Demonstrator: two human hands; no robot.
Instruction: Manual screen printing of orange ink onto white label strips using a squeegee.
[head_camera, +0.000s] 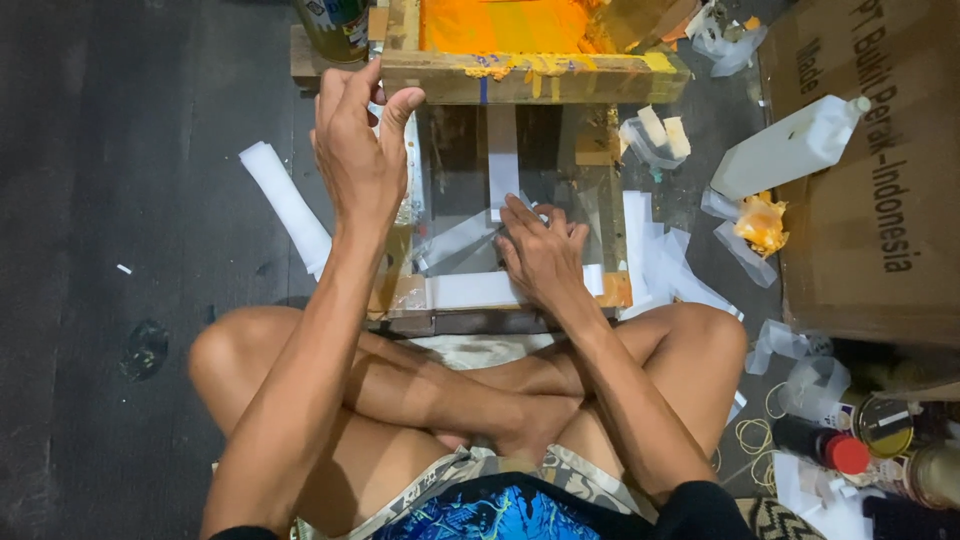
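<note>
I sit cross-legged on a dark floor before a wooden printing board (600, 290) with clear glass in it. My right hand (543, 255) lies flat on a clear plastic sheet (455, 243) over the glass, next to white paper strips (470, 290). My left hand (360, 150) is raised above the board's left edge, fingers curled and parted, near the lifted wooden screen frame (530, 78) with orange ink on its mesh (500, 25). What the left hand holds cannot be made out.
A white paper roll (285, 205) lies left of the board. A white plastic bottle (785, 148) rests on a brown cardboard box (870, 190) at the right. Plastic bags, an orange-stained rag (762, 222), rubber bands, tins and a red-capped bottle (830, 447) crowd the lower right.
</note>
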